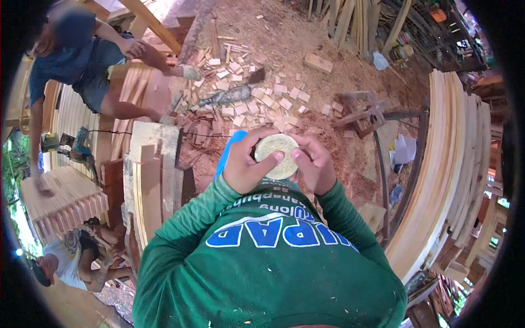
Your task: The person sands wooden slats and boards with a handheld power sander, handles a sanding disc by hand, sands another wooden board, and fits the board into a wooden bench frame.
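Observation:
In front of my chest I hold a pale yellowish round disc (273, 146) in both hands. Its face looks rough, and there seems to be a small mark or hole near its middle. My left hand (244, 163) is closed on the disc's left side, thumb pressed on the face. On the opposite side my right hand (317, 165) grips the edge, its thumb also on the face. The fingers behind the disc are partly hidden. Something blue (229, 150) shows just past my left wrist; its kind is unclear.
Wood offcuts (262, 101) and sawdust cover the ground ahead. Long boards (437, 164) are stacked at right, more timber (145, 191) at left. One person (82, 60) sits at upper left, another (82, 257) at lower left. A wooden frame (363, 112) lies beyond my right hand.

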Tool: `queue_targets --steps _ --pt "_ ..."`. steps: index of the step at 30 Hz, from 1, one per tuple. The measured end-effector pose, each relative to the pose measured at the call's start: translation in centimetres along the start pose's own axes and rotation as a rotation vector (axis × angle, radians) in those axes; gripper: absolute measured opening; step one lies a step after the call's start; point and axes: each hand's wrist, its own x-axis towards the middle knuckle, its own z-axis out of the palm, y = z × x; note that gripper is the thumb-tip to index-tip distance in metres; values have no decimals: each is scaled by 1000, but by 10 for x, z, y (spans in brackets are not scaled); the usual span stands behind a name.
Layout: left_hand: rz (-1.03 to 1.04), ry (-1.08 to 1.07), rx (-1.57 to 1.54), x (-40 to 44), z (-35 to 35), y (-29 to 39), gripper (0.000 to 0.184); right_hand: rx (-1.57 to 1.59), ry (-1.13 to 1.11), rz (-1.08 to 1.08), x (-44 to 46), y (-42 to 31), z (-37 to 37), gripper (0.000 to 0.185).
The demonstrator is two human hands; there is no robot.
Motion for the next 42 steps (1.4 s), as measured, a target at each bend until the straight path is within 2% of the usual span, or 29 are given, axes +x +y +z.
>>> queue_targets --steps 4,5,8,9,12,13,16,17,20,22,24,26,27,28,29,30,31,34,35,38,39,42 --pt "-37 -132 160 45 4 -16 34 69 191 -147 22 21 -20 23" --pt "17 -156 216 62 3 -8 28 23 216 -92 29 14 -25 17" --pt "74 -231 262 120 -5 -16 26 60 294 -134 69 9 -37 15" --pt "60 -217 225 140 -5 -14 24 16 302 -33 84 11 -48 24" --pt "186 -170 345 215 -20 -31 20 -229 341 -136 133 -32 -63 39" --pt "190 -171 316 244 -18 -20 20 -141 323 -196 150 -53 -64 54" --pt "185 -194 256 310 -10 10 20 -67 311 -227 193 -85 -79 62" --pt "195 -220 254 319 -7 12 20 -125 372 -290 199 -93 -82 54" --pt "315 -314 297 364 5 41 18 -474 582 -420 213 -142 -96 54" --pt "395 -391 365 393 9 51 18 -312 570 -400 222 -155 -110 59" --pt "253 -458 279 418 23 50 22 -169 530 -425 240 -153 -137 66" --pt "127 -493 186 447 34 32 24 -168 531 -391 250 -162 -160 55" --pt "148 -525 277 459 38 36 30 -144 506 -355 256 -169 -173 53" --pt "130 -574 196 478 44 30 35 -125 482 -323 264 -175 -189 51" --pt "110 -621 111 498 54 21 41 -43 487 -395 274 -171 -204 49" --pt "82 -666 25 517 65 12 47 39 463 -384 283 -170 -225 53" --pt "38 -763 81 542 71 6 68 120 437 -371 291 -170 -248 58" --pt "234 -845 341 605 115 12 84 189 371 -392 321 -167 -324 62" --pt "101 -916 89 624 138 15 91 185 354 -414 329 -182 -352 62" --pt "179 -1036 135 690 194 30 91 159 329 -454 337 -217 -418 62" --pt "50 -970 -11 694 217 45 84 46 327 -453 339 -227 -444 64" --pt "142 -933 157 745 270 43 72 225 237 -492 350 -256 -501 68"
